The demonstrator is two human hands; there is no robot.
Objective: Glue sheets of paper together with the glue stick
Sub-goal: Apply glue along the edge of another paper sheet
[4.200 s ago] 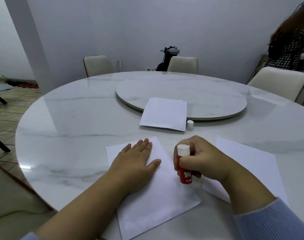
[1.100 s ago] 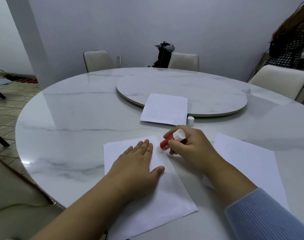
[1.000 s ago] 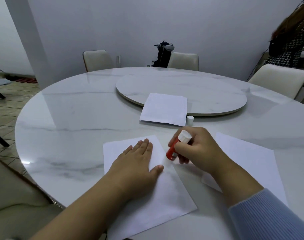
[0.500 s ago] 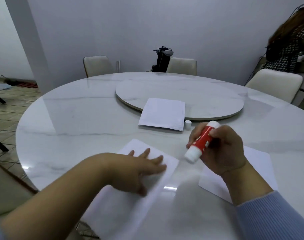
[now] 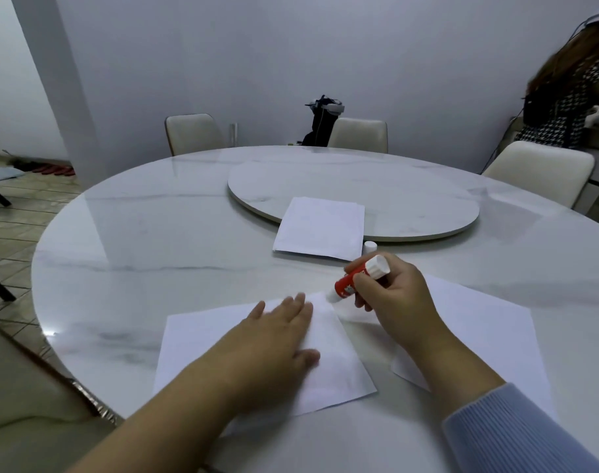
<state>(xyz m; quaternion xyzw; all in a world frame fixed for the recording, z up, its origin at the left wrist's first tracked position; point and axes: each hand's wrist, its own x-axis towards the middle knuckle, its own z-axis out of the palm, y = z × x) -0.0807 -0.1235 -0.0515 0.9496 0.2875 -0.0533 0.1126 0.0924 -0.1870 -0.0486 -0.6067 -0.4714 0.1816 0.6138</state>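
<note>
Red glue stick (image 5: 354, 278) tilting down, tip touching far right corner of nearest sheet of paper (image 5: 267, 356) on table (image 5: 148, 240). Right hand (image 5: 392, 291) gripping glue stick with curled fingers. Left hand (image 5: 274, 339) lying flat, fingers spread, pressing same sheet. Second sheet (image 5: 479, 336) lying right; paper stack (image 5: 320, 227) and white cap (image 5: 369, 247) sitting farther back.

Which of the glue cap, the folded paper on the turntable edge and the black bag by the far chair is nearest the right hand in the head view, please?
From the right hand:
1. Glue cap, just beyond it.
2. Folded paper, farther, slightly left.
3. Black bag, across the table.
</note>
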